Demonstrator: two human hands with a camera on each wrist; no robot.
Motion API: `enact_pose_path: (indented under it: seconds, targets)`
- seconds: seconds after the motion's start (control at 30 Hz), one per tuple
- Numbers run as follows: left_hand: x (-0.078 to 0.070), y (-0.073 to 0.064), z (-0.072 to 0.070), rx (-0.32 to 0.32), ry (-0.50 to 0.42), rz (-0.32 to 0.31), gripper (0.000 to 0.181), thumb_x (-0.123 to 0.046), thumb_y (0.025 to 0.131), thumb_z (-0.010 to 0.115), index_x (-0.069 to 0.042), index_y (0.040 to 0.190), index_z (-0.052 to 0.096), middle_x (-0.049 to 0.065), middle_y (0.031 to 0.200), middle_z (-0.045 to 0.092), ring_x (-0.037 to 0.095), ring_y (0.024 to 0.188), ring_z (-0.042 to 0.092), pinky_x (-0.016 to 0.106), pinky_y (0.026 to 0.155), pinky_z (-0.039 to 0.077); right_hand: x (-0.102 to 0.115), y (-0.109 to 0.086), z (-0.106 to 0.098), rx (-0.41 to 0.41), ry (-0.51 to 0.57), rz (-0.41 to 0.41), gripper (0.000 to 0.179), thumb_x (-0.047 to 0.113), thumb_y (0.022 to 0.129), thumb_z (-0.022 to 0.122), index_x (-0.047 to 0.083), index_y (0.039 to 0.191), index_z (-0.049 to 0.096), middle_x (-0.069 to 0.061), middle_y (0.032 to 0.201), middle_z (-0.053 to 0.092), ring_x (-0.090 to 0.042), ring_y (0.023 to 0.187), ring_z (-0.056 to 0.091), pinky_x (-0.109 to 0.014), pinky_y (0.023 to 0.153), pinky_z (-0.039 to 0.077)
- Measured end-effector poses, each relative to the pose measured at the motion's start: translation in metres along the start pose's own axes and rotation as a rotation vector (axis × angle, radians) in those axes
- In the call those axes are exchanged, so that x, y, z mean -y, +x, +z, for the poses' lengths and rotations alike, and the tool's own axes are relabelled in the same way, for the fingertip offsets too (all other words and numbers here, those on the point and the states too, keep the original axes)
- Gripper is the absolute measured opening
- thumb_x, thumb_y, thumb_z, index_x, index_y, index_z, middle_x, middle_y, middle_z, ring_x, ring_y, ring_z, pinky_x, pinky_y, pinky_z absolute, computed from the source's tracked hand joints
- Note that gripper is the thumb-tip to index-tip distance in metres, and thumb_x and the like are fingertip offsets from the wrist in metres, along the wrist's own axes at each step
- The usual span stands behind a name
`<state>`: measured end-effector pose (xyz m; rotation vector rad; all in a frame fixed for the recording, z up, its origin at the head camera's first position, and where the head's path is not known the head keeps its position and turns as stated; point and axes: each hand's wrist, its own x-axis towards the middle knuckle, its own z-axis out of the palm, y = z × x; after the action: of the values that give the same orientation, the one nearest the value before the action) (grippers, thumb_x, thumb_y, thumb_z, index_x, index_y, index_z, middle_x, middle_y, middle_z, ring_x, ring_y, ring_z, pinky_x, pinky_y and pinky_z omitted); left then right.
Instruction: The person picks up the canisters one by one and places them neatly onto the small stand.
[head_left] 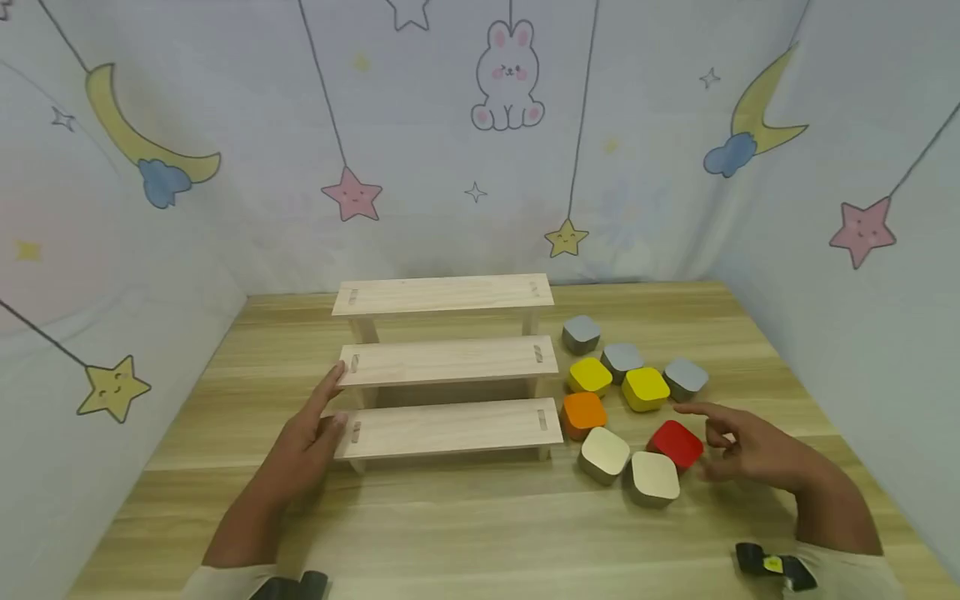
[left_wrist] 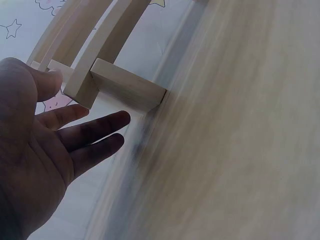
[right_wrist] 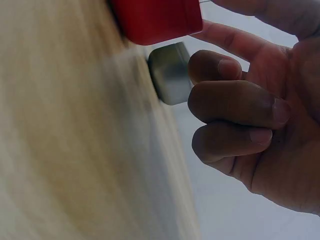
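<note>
A three-tier wooden step rack [head_left: 450,360] of pale planks stands on the table. My left hand [head_left: 306,446] is at its left end, the index finger by the middle plank and the thumb by the lowest one. In the left wrist view the other fingers spread out beneath the plank end. My right hand [head_left: 765,450] hovers with its index finger extended and the other fingers curled, holding nothing. Near it are a red block [head_left: 677,444], a yellow block [head_left: 646,389] and a grey block [head_left: 686,379]. In the right wrist view the red block [right_wrist: 157,20] is beside the fingers.
More rounded blocks lie right of the rack: an orange block [head_left: 583,415], a second yellow block [head_left: 589,377], two cream blocks [head_left: 604,455] and two further grey blocks [head_left: 581,333]. The wood-grain table [head_left: 450,533] is bounded by printed cloth walls [head_left: 420,125] at the back and sides.
</note>
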<state>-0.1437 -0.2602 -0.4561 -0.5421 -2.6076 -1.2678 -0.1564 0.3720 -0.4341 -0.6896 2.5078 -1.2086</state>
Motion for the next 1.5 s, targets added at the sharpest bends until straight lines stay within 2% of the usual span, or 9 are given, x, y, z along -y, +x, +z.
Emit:
enact_pose_path:
  seconds: [0.07,0.23,0.5,0.7,0.8,0.87,0.97,1.23,1.5]
  targets:
    - [0.003,0.000,0.001,0.008,-0.015,0.000,0.072,-0.004,0.115,0.048,-0.018,0.178,0.016,0.025,0.178,0.030,0.057,0.146,0.053,0.024,0.106,0.055,-0.008,0.002,-0.002,0.027,0.020,0.007,0.080,0.005,0.085,0.086,-0.006,0.155,0.049,-0.011,0.078,0.039,-0.007,0.062,0.038,-0.025,0.050,0.036]
    - [0.007,-0.002,0.004,0.022,-0.049,-0.018,0.073,-0.004,0.115,0.047,-0.019,0.178,0.013,0.031,0.174,0.032,0.062,0.137,0.060,0.062,0.102,0.059,-0.020,0.004,-0.003,0.090,0.090,0.018,0.080,0.004,0.086,0.086,-0.008,0.155,0.047,-0.013,0.075,0.032,-0.012,0.064,0.037,-0.027,0.054,0.036]
    - [0.008,0.000,0.004,0.063,-0.113,-0.104,0.079,-0.005,0.115,0.047,-0.030,0.178,0.005,0.035,0.173,0.030,0.065,0.135,0.059,0.070,0.105,0.056,-0.022,0.008,0.000,0.089,0.075,-0.016,0.078,0.006,0.088,0.088,-0.004,0.156,0.050,-0.016,0.074,0.033,-0.017,0.065,0.039,-0.028,0.056,0.038]
    - [0.005,0.000,0.002,0.071,-0.122,-0.111,0.080,-0.005,0.115,0.047,-0.027,0.178,0.003,0.037,0.171,0.032,0.065,0.135,0.060,0.069,0.106,0.056,-0.020,0.010,0.000,0.112,0.099,0.037,0.080,0.009,0.088,0.089,-0.001,0.157,0.050,-0.001,0.074,0.036,-0.016,0.067,0.041,-0.027,0.056,0.038]
    - [0.004,0.000,0.001,0.063,-0.110,-0.110,0.080,-0.005,0.115,0.048,-0.026,0.178,0.004,0.038,0.168,0.036,0.065,0.133,0.061,0.070,0.105,0.056,-0.020,0.011,0.000,0.128,0.110,0.061,0.081,0.010,0.089,0.088,0.000,0.159,0.048,0.008,0.084,0.055,-0.007,0.074,0.053,-0.022,0.063,0.046]
    - [0.004,0.000,0.001,0.063,-0.104,-0.111,0.080,-0.005,0.115,0.048,-0.026,0.178,0.004,0.039,0.167,0.037,0.065,0.132,0.062,0.072,0.104,0.056,-0.020,0.013,0.000,0.142,0.127,0.074,0.082,0.010,0.091,0.087,-0.003,0.160,0.046,0.007,0.100,0.070,-0.003,0.086,0.063,-0.020,0.072,0.052]
    - [0.005,0.000,0.002,0.072,-0.090,-0.111,0.081,-0.006,0.115,0.048,-0.027,0.178,0.003,0.040,0.166,0.039,0.065,0.131,0.063,0.072,0.104,0.057,-0.023,0.014,0.002,0.155,0.147,0.102,0.079,0.009,0.092,0.086,-0.007,0.158,0.047,0.004,0.120,0.079,-0.003,0.101,0.070,-0.019,0.087,0.055]
    - [0.006,-0.001,0.003,0.089,-0.062,-0.117,0.081,-0.008,0.116,0.046,-0.032,0.178,-0.001,0.037,0.167,0.040,0.061,0.132,0.064,0.070,0.105,0.057,-0.027,0.016,0.003,0.175,0.185,0.031,0.061,0.003,0.091,0.083,-0.008,0.145,0.057,0.008,0.112,0.081,-0.006,0.089,0.069,-0.021,0.077,0.055]
    - [0.005,-0.001,0.003,0.095,-0.070,-0.140,0.081,-0.010,0.117,0.045,-0.035,0.177,-0.004,0.034,0.169,0.038,0.060,0.135,0.062,0.069,0.106,0.057,-0.026,0.014,0.004,0.150,0.140,0.082,0.064,0.007,0.092,0.084,-0.007,0.147,0.056,0.010,0.116,0.080,-0.004,0.097,0.071,-0.019,0.082,0.053]
